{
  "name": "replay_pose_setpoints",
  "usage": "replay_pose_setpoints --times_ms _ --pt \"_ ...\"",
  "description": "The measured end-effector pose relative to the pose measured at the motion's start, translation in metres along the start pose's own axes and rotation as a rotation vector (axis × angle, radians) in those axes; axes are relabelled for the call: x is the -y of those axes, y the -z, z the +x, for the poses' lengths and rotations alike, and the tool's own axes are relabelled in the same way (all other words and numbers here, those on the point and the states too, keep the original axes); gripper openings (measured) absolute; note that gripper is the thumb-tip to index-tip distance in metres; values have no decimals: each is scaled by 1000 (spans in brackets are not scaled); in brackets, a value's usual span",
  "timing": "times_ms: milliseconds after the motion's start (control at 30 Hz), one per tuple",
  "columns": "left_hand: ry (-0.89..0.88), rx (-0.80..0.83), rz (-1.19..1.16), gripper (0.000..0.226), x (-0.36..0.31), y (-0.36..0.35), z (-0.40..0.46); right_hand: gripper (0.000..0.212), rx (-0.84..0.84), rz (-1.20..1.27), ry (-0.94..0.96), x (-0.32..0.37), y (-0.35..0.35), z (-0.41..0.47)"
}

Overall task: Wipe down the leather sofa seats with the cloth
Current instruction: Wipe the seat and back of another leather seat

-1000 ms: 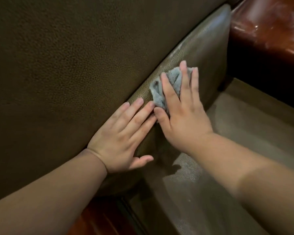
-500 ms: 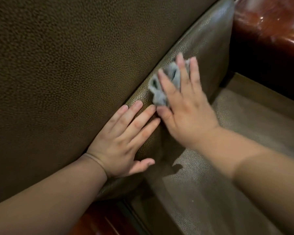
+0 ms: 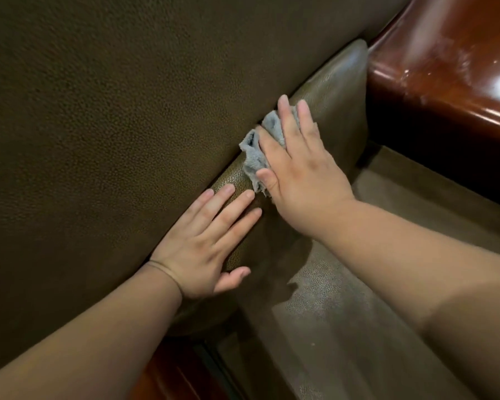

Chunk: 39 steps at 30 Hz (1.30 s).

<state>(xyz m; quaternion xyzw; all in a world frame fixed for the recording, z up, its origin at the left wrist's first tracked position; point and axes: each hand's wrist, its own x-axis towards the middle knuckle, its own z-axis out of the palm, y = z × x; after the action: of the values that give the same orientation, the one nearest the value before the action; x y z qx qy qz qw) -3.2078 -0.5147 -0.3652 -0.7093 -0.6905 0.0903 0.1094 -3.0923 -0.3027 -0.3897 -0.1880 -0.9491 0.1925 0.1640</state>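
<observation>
A dark olive leather sofa cushion [image 3: 104, 134] fills the left of the head view, its rounded front edge [image 3: 335, 82] running diagonally. My right hand [image 3: 300, 174] lies flat with straight fingers on a crumpled grey cloth [image 3: 254, 157], pressing it against that rounded edge. The cloth shows only at the fingers' left side; the rest is under the palm. My left hand [image 3: 202, 243] rests flat on the cushion edge just below, fingers straight and spread, thumb hanging off the edge.
A glossy reddish-brown wooden armrest [image 3: 451, 70] rises at the upper right. Below the cushion lies a lighter textured leather surface [image 3: 344, 313]. A strip of red-brown wood [image 3: 168, 376] shows at the bottom between my forearms.
My right hand has slid the cloth a little along the cushion edge, up toward the armrest and then back down. My left hand has stayed in place.
</observation>
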Motion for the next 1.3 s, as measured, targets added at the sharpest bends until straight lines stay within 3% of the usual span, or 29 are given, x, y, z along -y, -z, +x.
replay_pose_setpoints --times_ms 167,267,433,567,667,733,767,967,1100,1200,1300 --pt "34 72 -31 91 -5 18 5 71 -3 4 -228 23 -8 -13" --pt "61 116 -79 90 -5 30 7 70 53 18 -255 11 1 -6" --pt "30 212 -34 91 -3 36 11 64 -89 277 -646 -48 33 84" --pt "16 135 -69 87 -9 42 40 67 -207 313 -500 -30 4 43" --pt "8 25 -110 86 3 42 126 73 -43 371 -460 -5 -24 -21" --pt "-27 101 -6 90 11 35 158 77 80 409 -424 -12 -28 -38" --pt "-50 130 28 92 14 27 160 78 88 410 -417 -25 -25 -33" --pt "-76 42 70 99 14 -3 154 69 -287 256 -486 -95 8 72" --pt "-88 -2 65 95 16 -6 152 67 -211 354 -440 -64 5 48" --pt "-88 -24 71 94 15 -10 152 65 -160 283 -357 -80 14 51" --pt "-82 -14 79 94 15 -13 155 62 -225 197 -482 -99 25 92"
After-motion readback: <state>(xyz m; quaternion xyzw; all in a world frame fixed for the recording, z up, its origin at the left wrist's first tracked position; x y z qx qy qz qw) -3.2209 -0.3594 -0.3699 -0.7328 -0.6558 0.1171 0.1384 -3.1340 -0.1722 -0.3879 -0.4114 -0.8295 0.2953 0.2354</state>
